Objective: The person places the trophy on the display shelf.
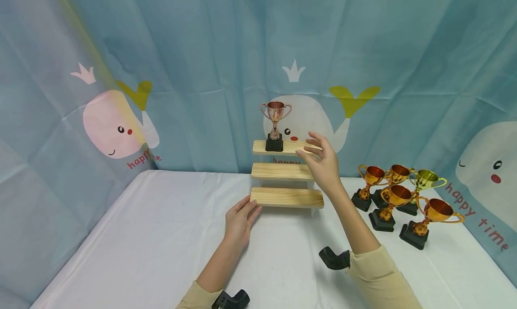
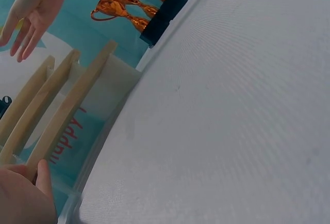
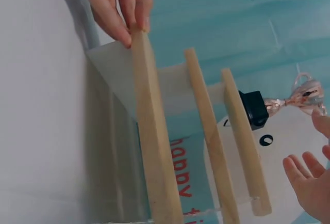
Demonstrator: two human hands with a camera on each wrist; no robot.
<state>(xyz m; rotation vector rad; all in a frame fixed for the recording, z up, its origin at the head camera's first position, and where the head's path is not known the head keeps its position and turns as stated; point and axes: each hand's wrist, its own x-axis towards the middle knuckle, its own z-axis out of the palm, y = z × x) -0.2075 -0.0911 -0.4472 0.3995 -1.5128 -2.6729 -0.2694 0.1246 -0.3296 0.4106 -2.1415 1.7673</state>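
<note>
A three-tier wooden display stand (image 1: pixel 286 197) with clear side supports stands at the back of the table. On the left part of its top board (image 1: pixel 296 148) is a rose-gold trophy cup (image 1: pixel 275 113), upright on a black base. My left hand (image 1: pixel 237 223) grips the left end of the lowest board (image 3: pixel 149 115), thumb and fingers on either side in the right wrist view. Beside the right end of the top board hovers my right hand (image 1: pixel 325 165), its fingers spread and holding nothing. The right wrist view shows that hand (image 3: pixel 312 182) apart from the cup (image 3: pixel 307 97).
Several trophy cups on black bases stand grouped at the table's right: orange-gold ones, such as the front cup (image 1: pixel 439 210), and a yellow-gold one (image 1: pixel 425 179). A blue curtain (image 1: pixel 194 39) with whale prints hangs behind the white table (image 1: pixel 141 250).
</note>
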